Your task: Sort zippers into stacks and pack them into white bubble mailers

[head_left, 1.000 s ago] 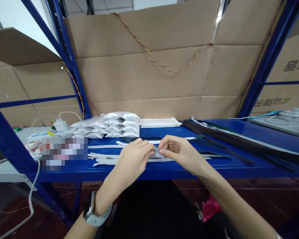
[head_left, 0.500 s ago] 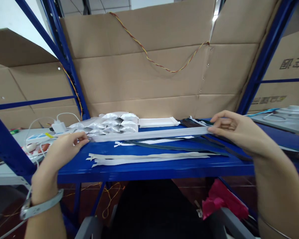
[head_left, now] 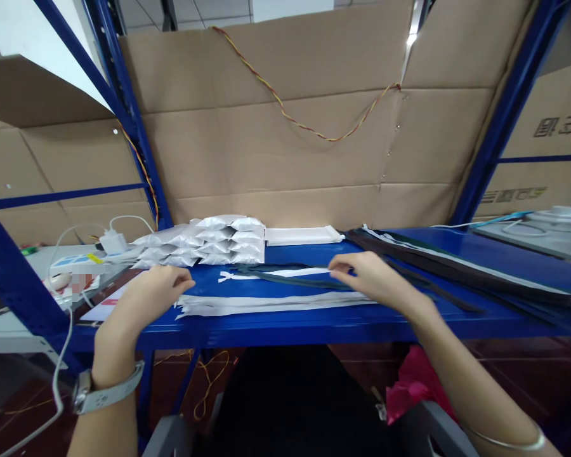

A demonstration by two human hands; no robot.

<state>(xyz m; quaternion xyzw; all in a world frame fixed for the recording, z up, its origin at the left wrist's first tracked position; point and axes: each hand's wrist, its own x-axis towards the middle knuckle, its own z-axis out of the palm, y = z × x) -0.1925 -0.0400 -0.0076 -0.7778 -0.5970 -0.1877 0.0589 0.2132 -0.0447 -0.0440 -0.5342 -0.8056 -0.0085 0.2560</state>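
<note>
Several long white zippers (head_left: 276, 303) lie in a pile along the front of the blue shelf (head_left: 314, 327). My left hand (head_left: 152, 293) rests at their left end with its fingers curled round the end of the top white zipper. At the pile's right end, my right hand (head_left: 371, 279) lies palm down, its fingertips pinched together on that zipper. Just behind the pile lie another white zipper (head_left: 285, 273) and a dark zipper (head_left: 304, 282) side by side.
A stack of white sealed packets (head_left: 209, 244) and one long flat white packet (head_left: 302, 235) sit at the back of the shelf. Long dark zippers (head_left: 457, 270) lie across the right. A charger and cable (head_left: 114, 241) sit at the left, and cardboard (head_left: 285, 139) lines the back.
Both hands first pulled apart, stretching a white zipper above the shelf. They have since come down and inward, laying it on the pile at the front.
</note>
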